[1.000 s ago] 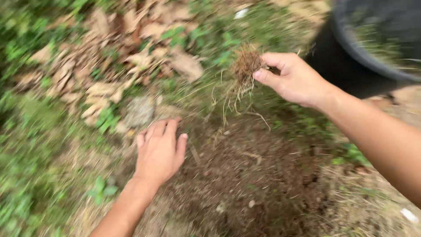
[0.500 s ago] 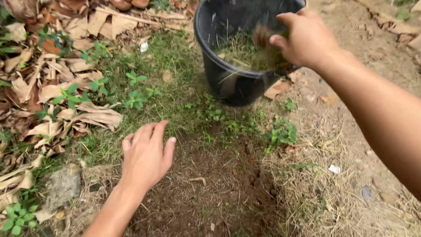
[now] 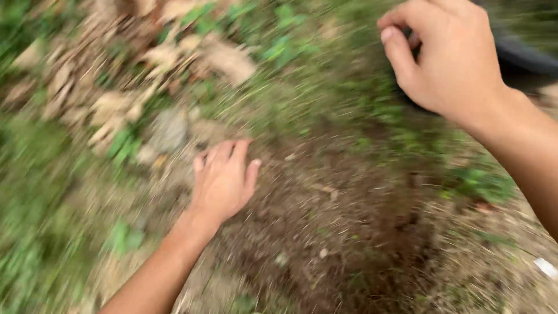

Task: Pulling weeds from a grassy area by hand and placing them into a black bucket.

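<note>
My left hand (image 3: pixel 224 180) rests flat on the ground, fingers spread, at the left edge of a patch of bare dark soil (image 3: pixel 331 232). My right hand (image 3: pixel 444 55) hangs in the air at the upper right, fingers curled loosely, with nothing visible in it. Just behind that hand, the dark rim of a black bucket (image 3: pixel 523 55) shows at the top right corner. The picture is heavily blurred by motion.
Dry brown leaves (image 3: pixel 157 64) lie in the upper left among green weeds (image 3: pixel 290 52). A grey stone (image 3: pixel 168 131) sits just beyond my left hand. Dry grass and a small white scrap (image 3: pixel 546 267) lie at the lower right.
My right hand carried a tuft of grass roots to the bucket and has come away without it. The view swung back down toward the soil. My left hand stayed on the ground.
</note>
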